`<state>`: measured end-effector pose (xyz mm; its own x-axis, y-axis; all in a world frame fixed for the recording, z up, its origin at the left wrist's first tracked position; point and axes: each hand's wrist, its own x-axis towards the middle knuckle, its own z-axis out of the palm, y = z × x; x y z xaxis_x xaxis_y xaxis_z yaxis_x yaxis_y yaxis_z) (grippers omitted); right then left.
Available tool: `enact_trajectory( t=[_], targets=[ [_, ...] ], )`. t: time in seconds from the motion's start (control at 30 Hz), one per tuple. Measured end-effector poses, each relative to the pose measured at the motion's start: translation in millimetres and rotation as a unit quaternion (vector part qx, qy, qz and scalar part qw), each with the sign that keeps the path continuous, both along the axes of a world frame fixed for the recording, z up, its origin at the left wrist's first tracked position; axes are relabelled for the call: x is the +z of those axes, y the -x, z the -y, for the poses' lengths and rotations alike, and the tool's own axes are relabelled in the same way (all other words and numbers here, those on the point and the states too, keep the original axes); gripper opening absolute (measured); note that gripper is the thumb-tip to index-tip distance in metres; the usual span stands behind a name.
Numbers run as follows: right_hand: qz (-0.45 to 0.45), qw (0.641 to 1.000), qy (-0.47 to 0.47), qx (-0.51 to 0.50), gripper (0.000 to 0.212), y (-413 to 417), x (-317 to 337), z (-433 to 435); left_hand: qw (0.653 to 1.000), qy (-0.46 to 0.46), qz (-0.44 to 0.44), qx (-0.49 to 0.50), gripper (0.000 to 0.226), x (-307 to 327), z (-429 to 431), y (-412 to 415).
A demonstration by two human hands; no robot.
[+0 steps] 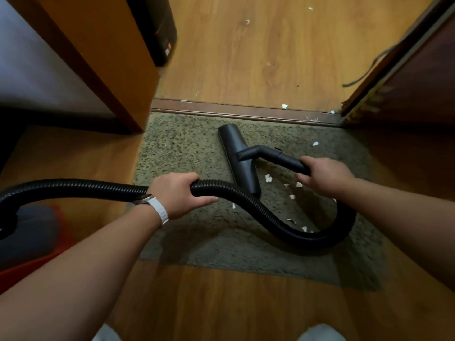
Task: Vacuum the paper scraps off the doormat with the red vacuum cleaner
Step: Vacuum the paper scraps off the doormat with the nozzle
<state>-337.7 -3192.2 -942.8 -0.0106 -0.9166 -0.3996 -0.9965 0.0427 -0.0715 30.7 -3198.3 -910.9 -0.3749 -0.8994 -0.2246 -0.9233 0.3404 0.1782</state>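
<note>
A shaggy grey-green doormat (182,153) lies in front of the doorway. The black floor nozzle (240,156) rests on its middle, lengthwise towards the threshold. My right hand (325,174) grips the black rigid tube (283,157) just behind the nozzle. My left hand (178,194) holds the ribbed black hose (270,222), which loops across the mat's right half. Several white paper scraps (268,178) lie on the mat right of the nozzle and inside the hose loop; one more scrap (315,143) sits near the far right. The red vacuum cleaner body (32,242) shows at the left edge.
A wooden cabinet (98,57) stands at the left beside the mat. A brown threshold strip (246,112) crosses behind the mat, with more scraps (284,106) on the wood floor beyond. An open door and a loose cable (369,70) are at the right.
</note>
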Motion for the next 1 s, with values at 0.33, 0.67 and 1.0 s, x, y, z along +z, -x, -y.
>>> enact_trajectory(
  t=[0.33,0.67,1.0],
  targets=[
    [-0.012,0.999,-0.01,-0.033,0.025,24,8,-38,0.999,-0.003,-0.006,-0.037,0.059,-1,-4,39],
    [-0.016,0.991,0.0,0.132,0.025,9,12,-50,0.995,-0.035,0.02,-0.095,0.059,-5,-28,43],
    [-0.025,0.999,-0.012,0.022,0.024,1,10,-83,0.988,-0.047,0.037,-0.143,0.06,-20,-44,32]
  ],
)
